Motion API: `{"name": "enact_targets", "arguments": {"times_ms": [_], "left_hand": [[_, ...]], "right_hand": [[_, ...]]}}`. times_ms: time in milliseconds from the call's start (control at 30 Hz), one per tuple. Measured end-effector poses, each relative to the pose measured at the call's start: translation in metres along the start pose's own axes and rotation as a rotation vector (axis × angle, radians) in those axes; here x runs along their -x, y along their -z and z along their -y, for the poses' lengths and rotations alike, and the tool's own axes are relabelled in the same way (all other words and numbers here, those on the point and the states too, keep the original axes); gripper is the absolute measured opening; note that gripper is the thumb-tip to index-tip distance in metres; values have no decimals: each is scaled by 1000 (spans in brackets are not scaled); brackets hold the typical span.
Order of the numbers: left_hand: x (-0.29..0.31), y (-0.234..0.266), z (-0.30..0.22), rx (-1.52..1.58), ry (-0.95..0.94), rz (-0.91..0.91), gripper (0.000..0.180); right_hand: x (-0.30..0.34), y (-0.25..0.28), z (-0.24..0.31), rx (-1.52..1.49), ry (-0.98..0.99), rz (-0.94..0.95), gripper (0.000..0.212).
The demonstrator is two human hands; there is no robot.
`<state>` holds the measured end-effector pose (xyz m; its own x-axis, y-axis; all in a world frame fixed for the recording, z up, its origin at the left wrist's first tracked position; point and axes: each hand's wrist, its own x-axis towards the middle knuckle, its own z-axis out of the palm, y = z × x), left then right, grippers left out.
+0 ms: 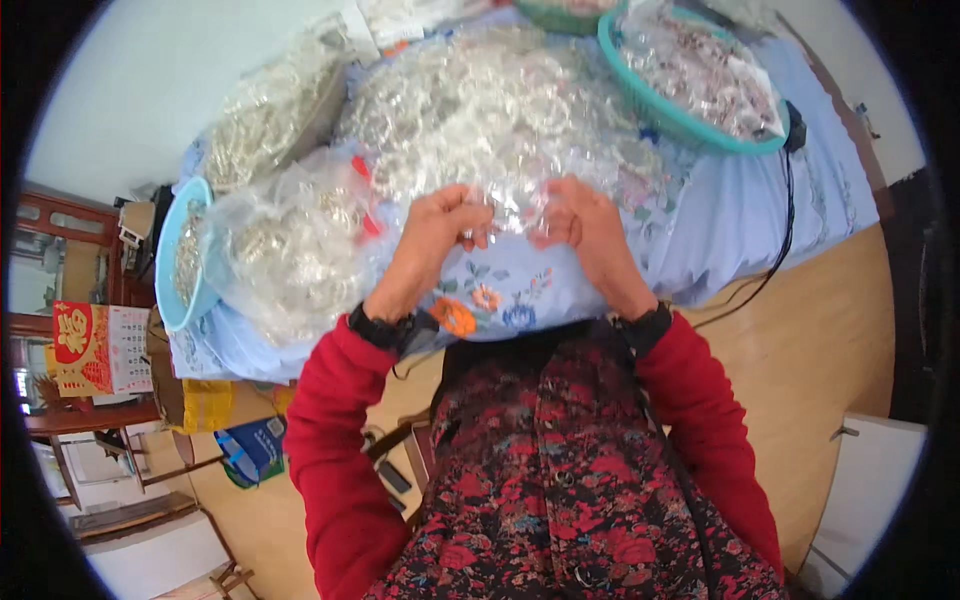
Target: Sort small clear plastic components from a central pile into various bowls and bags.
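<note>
My left hand (445,225) and my right hand (588,222) are close together above the near part of the table. Both have their fingers pinched at either side of a small clear plastic packet (515,210), which shines in the light; its contents are too blurred to make out. Just beyond my hands spreads a large heap of similar shiny clear packets (480,110). Left of my left hand lies a big clear plastic bag (295,245) full of small pale, glinting pieces, with red patches near its edge.
The table has a blue flowered cloth (745,235). A teal basket (620,75) of packets stands far right, with a black cable (785,220) beside it. On the left are a light blue basin (170,270) and another filled bag (275,115). A blue bag (255,445) sits below the table.
</note>
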<state>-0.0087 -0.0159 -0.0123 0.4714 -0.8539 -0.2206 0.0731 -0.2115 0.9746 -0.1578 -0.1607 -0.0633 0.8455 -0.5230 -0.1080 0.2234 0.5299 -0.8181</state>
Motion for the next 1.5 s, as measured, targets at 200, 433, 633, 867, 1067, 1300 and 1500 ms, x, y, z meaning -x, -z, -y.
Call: {"name": "enact_targets", "arguments": {"times_ms": [200, 433, 633, 867, 1067, 1300, 1500], "left_hand": [[-7, -6, -18, 137, 111, -103, 9], [-48, -30, -75, 110, 64, 75, 12], [-99, -69, -114, 74, 32, 227, 14], [-116, -58, -98, 61, 64, 215, 15], [-113, -11, -80, 92, 72, 54, 13], [-150, -13, -72, 165, 90, 124, 15], [-121, 39, -80, -115, -194, 6, 29]], "right_hand": [[6, 5, 0, 40, -16, -25, 43], [5, 7, -1, 36, -63, -13, 34], [8, 2, 2, 43, -126, 24, 30], [-1, 10, -1, 34, -178, 43, 27], [-2, 9, 2, 80, -139, 28, 25], [0, 6, -5, 104, -147, 56, 24], [2, 5, -1, 121, -128, -3, 23]]}}
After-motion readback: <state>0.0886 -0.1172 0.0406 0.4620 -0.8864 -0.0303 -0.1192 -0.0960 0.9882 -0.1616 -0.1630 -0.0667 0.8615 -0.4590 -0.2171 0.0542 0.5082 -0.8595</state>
